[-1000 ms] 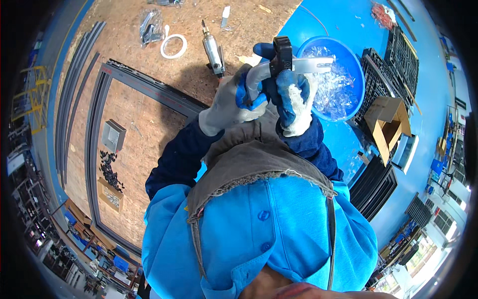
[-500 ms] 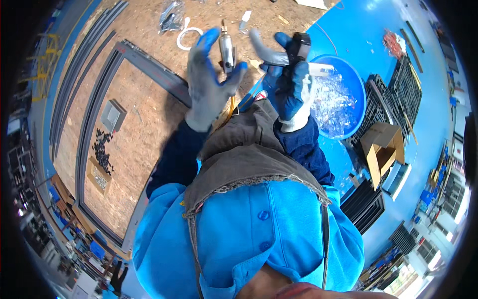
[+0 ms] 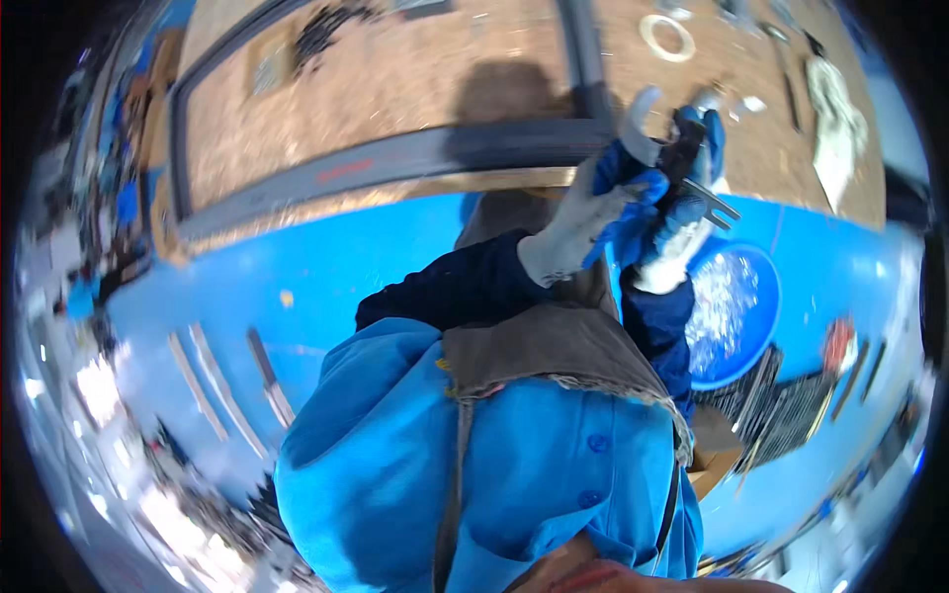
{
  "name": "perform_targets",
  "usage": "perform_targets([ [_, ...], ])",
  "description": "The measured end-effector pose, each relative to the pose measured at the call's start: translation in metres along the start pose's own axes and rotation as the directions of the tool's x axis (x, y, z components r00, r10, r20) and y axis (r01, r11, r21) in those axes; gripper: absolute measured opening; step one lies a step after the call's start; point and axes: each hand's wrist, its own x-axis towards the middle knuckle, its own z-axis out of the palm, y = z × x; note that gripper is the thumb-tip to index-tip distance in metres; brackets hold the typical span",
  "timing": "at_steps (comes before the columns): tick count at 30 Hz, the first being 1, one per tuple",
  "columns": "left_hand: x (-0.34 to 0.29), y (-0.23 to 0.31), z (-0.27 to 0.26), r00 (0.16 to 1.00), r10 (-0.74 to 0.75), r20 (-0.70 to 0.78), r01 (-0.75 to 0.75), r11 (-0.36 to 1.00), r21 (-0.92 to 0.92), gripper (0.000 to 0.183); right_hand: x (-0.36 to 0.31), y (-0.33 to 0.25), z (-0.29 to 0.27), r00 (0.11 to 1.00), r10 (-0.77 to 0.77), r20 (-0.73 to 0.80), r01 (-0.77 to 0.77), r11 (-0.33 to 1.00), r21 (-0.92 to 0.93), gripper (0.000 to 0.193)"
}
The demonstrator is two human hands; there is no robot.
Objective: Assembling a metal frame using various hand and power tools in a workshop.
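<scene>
My right hand (image 3: 682, 222), in a white glove with a blue palm, is closed around a dark tool or part (image 3: 682, 148). A two-pronged grey end (image 3: 714, 206) sticks out beside its thumb; the exact kind is not clear. Close beside it, my left hand (image 3: 603, 203) wears the same sort of glove. Its fingers are bent but apart, a grey-backed finger curving up, and nothing shows between them. Whether it touches the dark thing is blurred. Just left of both hands, the corner of a dark grey rectangular frame (image 3: 395, 158) lies on the wooden table (image 3: 395, 84).
A blue tub (image 3: 774, 296) of clear plastic scraps stands on the blue floor right of me. On the table's right lie a white ring (image 3: 667, 38), a dark long-handled tool (image 3: 786, 79) and a pale cloth (image 3: 835, 128). Black racks (image 3: 791, 405) and a cardboard box (image 3: 714, 450) are beyond the tub.
The view and my body have turned, so the frame's edge now runs across in front of me. My left hand has come in close to the right, which still grips the dark thing.
</scene>
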Motion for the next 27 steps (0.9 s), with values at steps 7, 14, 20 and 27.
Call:
perform_targets([
  [7, -0.082, 0.069, -0.070, 0.975, 0.034, -0.219, -0.075, 0.981, -0.180, 0.043, -0.071, 0.015, 0.047, 0.987, 0.152, 0.057, -0.162, 0.908, 0.387, 0.060],
  [14, -0.172, 0.218, -0.173, 0.820, 0.357, -0.447, -0.036, 0.812, 0.582, 0.040, -0.155, 0.050, 0.137, 0.913, 0.402, 0.076, -0.399, 0.916, -0.054, 0.032],
  [20, -0.219, 0.328, -0.293, 0.716, 0.675, -0.178, 0.250, -0.010, 0.968, 0.038, -0.168, 0.077, 0.237, 0.988, 0.154, -0.034, -0.145, 0.806, -0.574, 0.037],
  [27, -0.236, 0.416, -0.429, 0.808, 0.589, 0.013, 0.004, -0.028, 1.000, 0.042, -0.181, 0.096, 0.295, 0.820, 0.087, -0.566, -0.291, 0.915, -0.280, 0.017],
])
